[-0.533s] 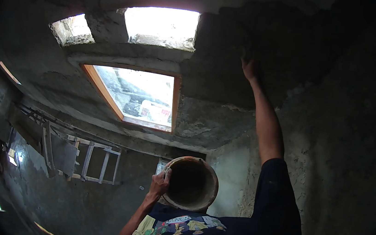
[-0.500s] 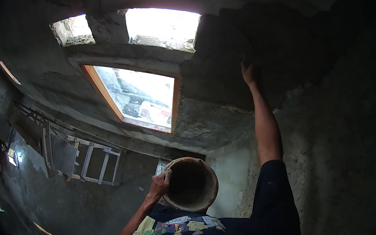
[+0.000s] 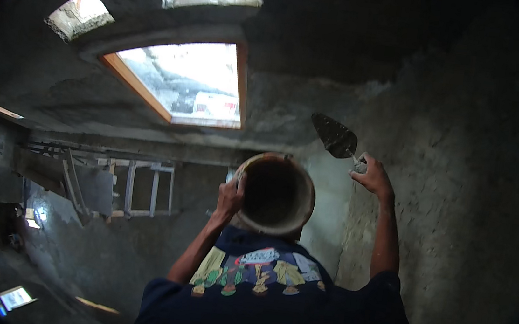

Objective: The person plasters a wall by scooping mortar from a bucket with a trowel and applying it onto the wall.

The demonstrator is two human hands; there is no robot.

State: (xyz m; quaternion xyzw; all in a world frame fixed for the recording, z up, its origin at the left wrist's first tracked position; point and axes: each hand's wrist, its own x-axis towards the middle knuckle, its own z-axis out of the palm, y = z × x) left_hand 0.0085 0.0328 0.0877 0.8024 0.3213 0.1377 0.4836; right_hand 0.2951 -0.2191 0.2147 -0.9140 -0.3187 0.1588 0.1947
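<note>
My left hand (image 3: 230, 196) is closed on the left rim of a round bucket (image 3: 308, 196), held up in front of my chest with its mouth facing me. The bucket's inside is dark, and its contents cannot be made out. Off to the right, my right hand (image 3: 371, 175) grips the handle of a trowel (image 3: 336, 137). The trowel's leaf-shaped blade is dark with pale specks and points up and left, apart from the bucket.
A rough plastered wall (image 3: 434, 201) rises ahead and to the right, with a darker patch higher up. It has a wood-framed window (image 3: 242, 89) and two bright openings above. A wooden ladder-like frame (image 3: 130, 186) and boards (image 3: 44, 169) stand at the left.
My right hand has come down from the dark upper wall, and the trowel now shows clearly. The bucket stays in my left hand. The view has tilted downward.
</note>
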